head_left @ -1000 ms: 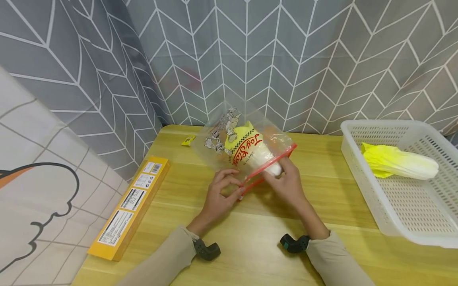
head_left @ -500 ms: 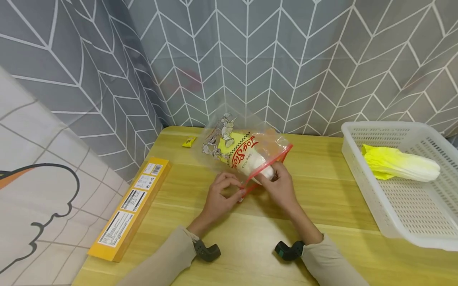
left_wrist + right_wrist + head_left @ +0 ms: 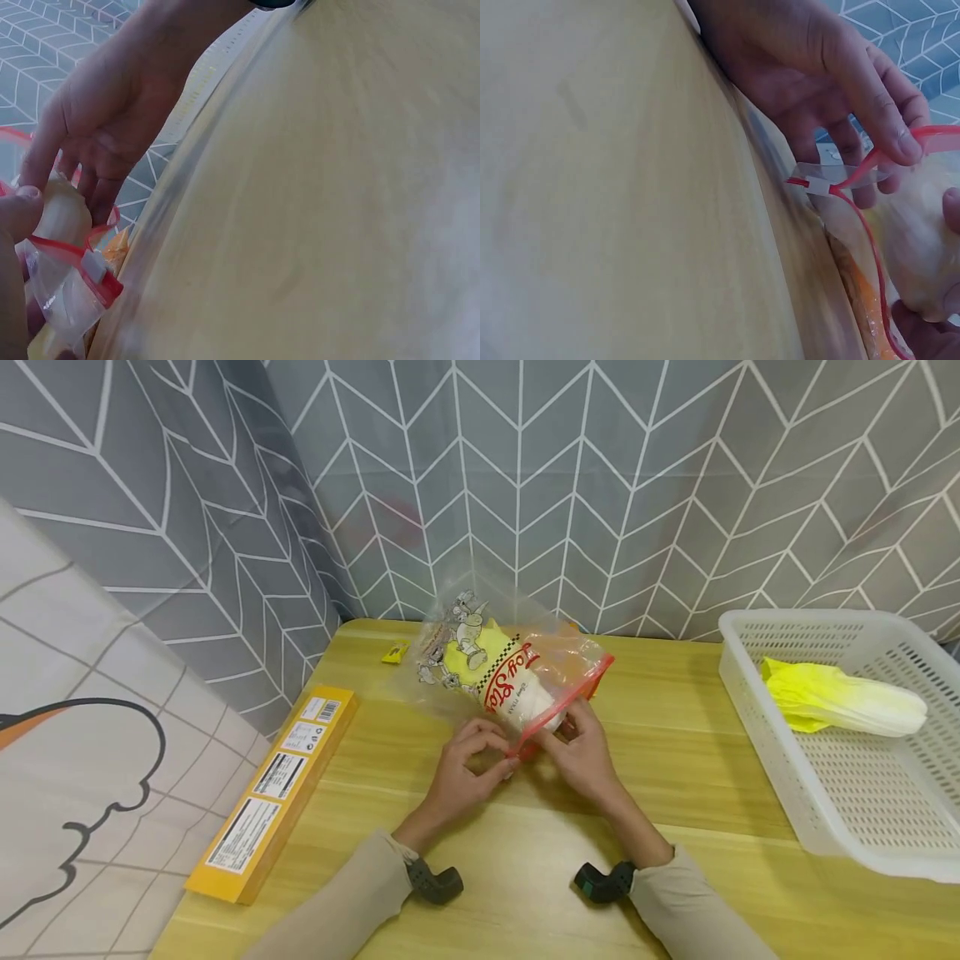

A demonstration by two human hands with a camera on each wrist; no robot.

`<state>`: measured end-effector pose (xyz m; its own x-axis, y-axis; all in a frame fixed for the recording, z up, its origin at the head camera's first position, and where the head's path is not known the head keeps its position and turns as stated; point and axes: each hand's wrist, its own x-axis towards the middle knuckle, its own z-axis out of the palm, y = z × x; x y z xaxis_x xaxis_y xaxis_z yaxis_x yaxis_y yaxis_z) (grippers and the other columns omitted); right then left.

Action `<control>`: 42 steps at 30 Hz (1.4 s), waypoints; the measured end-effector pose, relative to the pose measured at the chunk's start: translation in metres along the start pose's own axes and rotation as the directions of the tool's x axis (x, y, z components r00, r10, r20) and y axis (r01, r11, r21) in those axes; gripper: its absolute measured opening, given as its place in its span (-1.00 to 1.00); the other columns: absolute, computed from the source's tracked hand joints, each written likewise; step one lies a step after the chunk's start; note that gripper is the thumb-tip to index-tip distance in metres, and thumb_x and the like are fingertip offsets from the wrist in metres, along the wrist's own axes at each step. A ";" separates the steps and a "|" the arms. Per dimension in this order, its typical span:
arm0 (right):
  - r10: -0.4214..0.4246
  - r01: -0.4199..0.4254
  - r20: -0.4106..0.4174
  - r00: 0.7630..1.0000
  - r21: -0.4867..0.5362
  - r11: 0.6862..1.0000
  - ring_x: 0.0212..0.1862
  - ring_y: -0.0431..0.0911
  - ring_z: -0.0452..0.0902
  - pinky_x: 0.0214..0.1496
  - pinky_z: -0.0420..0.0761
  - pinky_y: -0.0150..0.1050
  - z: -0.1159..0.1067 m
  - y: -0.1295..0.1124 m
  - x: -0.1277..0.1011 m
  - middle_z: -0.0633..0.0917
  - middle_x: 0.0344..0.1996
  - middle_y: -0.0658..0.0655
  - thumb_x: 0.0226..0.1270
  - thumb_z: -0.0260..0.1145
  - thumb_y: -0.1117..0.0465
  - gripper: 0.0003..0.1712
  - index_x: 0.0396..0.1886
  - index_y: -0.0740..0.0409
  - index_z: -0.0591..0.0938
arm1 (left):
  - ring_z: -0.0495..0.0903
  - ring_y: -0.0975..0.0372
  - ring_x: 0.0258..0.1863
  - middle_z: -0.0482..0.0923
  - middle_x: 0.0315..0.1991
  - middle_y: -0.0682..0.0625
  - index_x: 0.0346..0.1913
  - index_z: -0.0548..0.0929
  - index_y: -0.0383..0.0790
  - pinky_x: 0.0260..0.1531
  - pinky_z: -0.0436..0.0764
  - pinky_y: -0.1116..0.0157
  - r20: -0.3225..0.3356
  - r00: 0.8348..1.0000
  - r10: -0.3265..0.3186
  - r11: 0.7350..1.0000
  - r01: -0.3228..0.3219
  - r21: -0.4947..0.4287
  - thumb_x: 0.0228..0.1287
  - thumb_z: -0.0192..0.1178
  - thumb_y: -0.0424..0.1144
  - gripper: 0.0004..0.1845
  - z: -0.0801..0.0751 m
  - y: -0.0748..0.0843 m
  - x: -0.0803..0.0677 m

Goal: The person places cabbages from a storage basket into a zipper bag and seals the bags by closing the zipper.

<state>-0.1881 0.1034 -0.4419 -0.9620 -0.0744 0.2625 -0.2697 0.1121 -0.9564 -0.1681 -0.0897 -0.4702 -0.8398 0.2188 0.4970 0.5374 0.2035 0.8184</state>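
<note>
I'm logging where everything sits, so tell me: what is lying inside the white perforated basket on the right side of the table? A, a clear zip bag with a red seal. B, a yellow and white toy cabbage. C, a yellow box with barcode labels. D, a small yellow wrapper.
B: the head view shows a yellow and white toy cabbage lying in the white basket, while the yellow box lies on the table's left.

basket (image 3: 757, 727) blocking right, box (image 3: 273, 789) left, bare table (image 3: 525, 852) between
</note>
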 end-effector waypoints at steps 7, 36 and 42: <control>-0.248 0.237 -0.211 0.946 -0.077 0.968 0.20 -0.24 0.52 0.21 0.58 -0.46 -0.007 -0.003 0.005 0.60 0.13 0.26 0.11 0.42 0.61 -0.44 0.17 0.41 0.59 | 0.52 0.09 0.09 0.65 -0.06 -0.05 -0.30 0.72 -0.17 0.19 0.46 0.14 -0.004 1.000 0.029 0.999 -0.029 0.029 0.14 0.45 -0.38 -0.89 0.002 -0.001 0.001; -0.067 0.067 -0.022 0.998 0.018 0.998 0.18 -0.15 0.51 0.14 0.64 -0.36 0.009 0.010 -0.005 0.47 0.22 0.15 0.18 0.44 0.51 -0.38 0.28 0.27 0.57 | 0.53 0.17 0.09 0.66 -0.05 0.03 -0.27 0.73 -0.10 0.19 0.48 0.16 -0.021 0.997 -0.072 0.997 0.073 0.013 0.17 0.47 -0.29 -0.89 0.000 0.001 0.000; 0.046 -0.038 -0.061 0.997 0.132 0.991 0.15 -0.30 0.59 0.20 0.60 -0.40 0.012 0.008 -0.006 0.62 0.21 0.15 0.29 0.36 0.49 -0.40 0.35 0.29 0.51 | 0.54 0.18 0.09 0.67 -0.07 0.03 -0.28 0.73 -0.08 0.23 0.45 0.12 0.009 0.997 -0.073 0.997 0.073 0.016 0.16 0.48 -0.28 -0.89 -0.001 0.001 0.000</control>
<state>-0.1838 0.0926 -0.4523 -0.9742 -0.0082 0.2254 -0.2253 -0.0171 -0.9742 -0.1670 -0.0905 -0.4689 -0.8759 0.2116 0.4336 0.4762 0.2337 0.8477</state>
